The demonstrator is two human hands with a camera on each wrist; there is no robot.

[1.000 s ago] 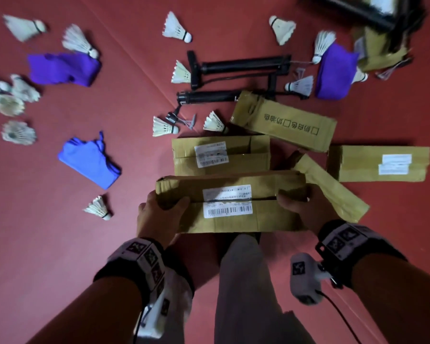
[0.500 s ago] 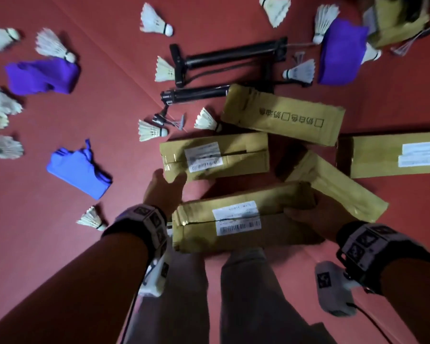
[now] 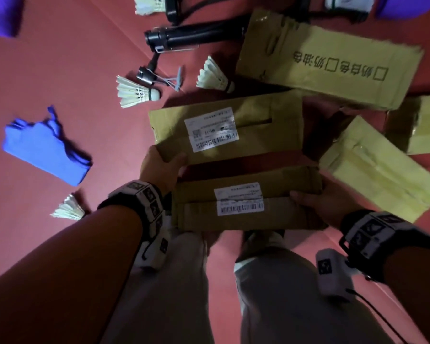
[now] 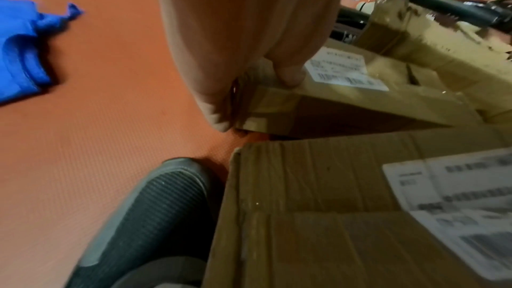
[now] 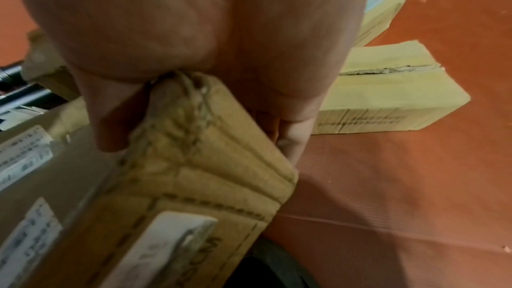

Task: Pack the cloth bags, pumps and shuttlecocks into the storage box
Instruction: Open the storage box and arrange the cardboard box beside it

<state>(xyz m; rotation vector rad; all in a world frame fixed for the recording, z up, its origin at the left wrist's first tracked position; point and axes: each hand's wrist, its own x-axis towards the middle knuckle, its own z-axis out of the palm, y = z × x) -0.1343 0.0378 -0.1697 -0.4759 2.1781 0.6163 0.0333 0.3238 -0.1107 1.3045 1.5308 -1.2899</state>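
Right hand [image 3: 318,202] grips near carton [image 3: 243,202] by its right end; left hand [image 3: 162,167] grasps second carton [image 3: 224,127] just beyond. Blue cloth bag [image 3: 45,147], pump [image 3: 196,37], shuttlecocks [image 3: 137,91] lie on floor. Advice: support each carton underneath, corners look crushed

Two labelled cartons [image 3: 243,204] [image 3: 227,127] lie one behind the other, pump [image 3: 194,37] beyond them, cloth bag [image 3: 45,150] off left.

You wear a black band with white blocks and black square marks on each wrist. Under your right band [image 3: 375,234] hangs a small white camera [image 3: 333,276] with a thin black cable. Your arms are bare. You wear light grey trousers [image 3: 271,294] and a dark ribbed shoe [image 4: 144,216].
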